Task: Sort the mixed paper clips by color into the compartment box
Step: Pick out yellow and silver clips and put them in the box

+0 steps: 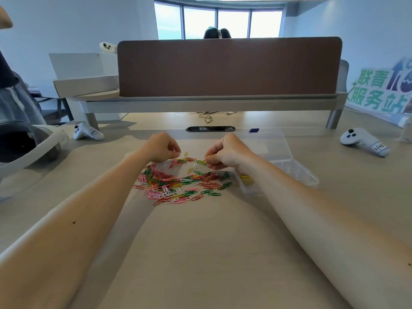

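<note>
The left hand (pixel 163 147) hovers over the far edge of the clips, fingers curled in and thumb tip against the forefinger. I cannot tell whether anything is pinched there. The right hand (pixel 227 152) is curled the same way, and a yellow wire paper clip (pixel 208 155) shows pinched at its fingertips.

Well out past the left hand's outer side, a white plastic hand controller (pixel 88 132) lies on the pale wooden table (pixel 200 241). Between the two forearms, just nearer the person than both hands, spreads the loose heap of mixed pink, green, white, yellow and red paper clips (pixel 178 181).

Just beside the right wrist, on its outer side, sits the clear plastic compartment box (pixel 298 175), with its clear lid (pixel 269 141) lying open beyond the hand. A few sorted yellow clips (pixel 245 177) lie in the compartment nearest the wrist. Well past the right hand rests a second white controller (pixel 363 141).
</note>
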Available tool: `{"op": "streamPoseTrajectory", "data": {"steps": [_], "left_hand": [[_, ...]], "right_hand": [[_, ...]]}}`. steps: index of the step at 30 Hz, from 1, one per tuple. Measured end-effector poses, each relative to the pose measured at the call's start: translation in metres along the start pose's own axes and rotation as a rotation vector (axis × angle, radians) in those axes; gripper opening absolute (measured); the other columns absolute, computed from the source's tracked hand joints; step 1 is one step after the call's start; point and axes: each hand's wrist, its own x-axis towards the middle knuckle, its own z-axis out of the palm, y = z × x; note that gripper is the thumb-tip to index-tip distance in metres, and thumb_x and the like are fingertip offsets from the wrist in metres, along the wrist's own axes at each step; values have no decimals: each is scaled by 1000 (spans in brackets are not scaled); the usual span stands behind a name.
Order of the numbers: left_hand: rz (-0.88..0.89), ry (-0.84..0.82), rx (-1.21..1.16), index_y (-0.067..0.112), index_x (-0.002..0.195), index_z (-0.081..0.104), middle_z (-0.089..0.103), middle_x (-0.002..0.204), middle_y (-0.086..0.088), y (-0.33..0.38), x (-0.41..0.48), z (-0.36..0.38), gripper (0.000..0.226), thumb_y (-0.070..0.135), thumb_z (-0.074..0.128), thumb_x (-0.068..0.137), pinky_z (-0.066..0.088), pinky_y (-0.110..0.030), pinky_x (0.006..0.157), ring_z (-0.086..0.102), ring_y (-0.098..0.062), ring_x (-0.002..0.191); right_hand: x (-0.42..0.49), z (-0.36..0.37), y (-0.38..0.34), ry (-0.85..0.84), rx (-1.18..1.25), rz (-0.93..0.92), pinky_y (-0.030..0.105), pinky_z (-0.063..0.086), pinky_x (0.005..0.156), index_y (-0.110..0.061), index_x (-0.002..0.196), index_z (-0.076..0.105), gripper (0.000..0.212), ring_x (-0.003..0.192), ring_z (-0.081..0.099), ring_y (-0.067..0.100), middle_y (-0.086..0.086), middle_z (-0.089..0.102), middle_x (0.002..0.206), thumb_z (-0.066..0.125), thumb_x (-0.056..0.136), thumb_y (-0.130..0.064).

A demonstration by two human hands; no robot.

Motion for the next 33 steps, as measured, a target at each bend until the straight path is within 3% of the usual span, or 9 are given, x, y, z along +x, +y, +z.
{"op": "streamPoseTrajectory", "data": {"steps": [7, 11, 14, 17, 21, 27, 33], "left_hand": [[-51, -207, 59, 6, 98, 72, 67, 90, -1, -2, 23, 7, 16, 18, 65, 89, 42, -25, 76, 58, -15, 82], [-57, -260, 61, 6, 91, 71, 64, 81, 3, -2, 29, 3, 12, 16, 66, 88, 44, -27, 78, 57, -14, 79], [-50, -236, 38, 5, 85, 72, 67, 77, 0, -5, 30, -1, 10, 13, 66, 88, 45, -25, 71, 58, -9, 67], [-91, -159, -92, 1, 87, 71, 69, 77, -8, -6, 33, -2, 7, 5, 66, 86, 49, -22, 60, 61, -14, 63], [-172, -117, -173, 0, 93, 71, 71, 84, -13, 0, 41, 4, 13, 11, 66, 88, 51, -21, 59, 63, -18, 66], [-275, -184, -114, -4, 91, 74, 74, 87, -16, 7, 58, 15, 31, 26, 74, 82, 57, -35, 79, 68, -26, 79], [-312, -246, -101, -5, 101, 70, 71, 101, -19, 16, 59, 15, 30, 20, 70, 85, 53, -31, 75, 59, -23, 76]], "right_hand": [[-2, -11, 3, -12, -31, -8, 28, 61, 69, -3, 90, 71, 5, 75, 73, 21, 12, 73, 81, 69, 86, -3], [0, -13, 3, -12, -32, -11, 26, 61, 67, -2, 93, 71, 7, 74, 73, 21, 12, 73, 81, 69, 86, -3], [1, -10, 4, -17, -46, -15, 29, 61, 71, -5, 90, 71, 5, 75, 73, 20, 10, 73, 82, 70, 85, -5], [2, -9, 4, -23, -53, -13, 28, 61, 71, -7, 88, 71, 3, 73, 72, 18, 9, 73, 81, 70, 85, -6], [3, -8, 4, -22, -46, -6, 26, 60, 69, -8, 87, 71, 3, 71, 71, 16, 9, 73, 81, 70, 85, -6], [2, -8, 6, -15, -24, -1, 28, 61, 70, -2, 90, 72, 6, 76, 73, 21, 14, 73, 84, 71, 84, -4], [3, -9, 9, -21, -47, 0, 31, 61, 74, -3, 93, 71, 8, 75, 72, 18, 12, 73, 84, 70, 85, -6]]}}
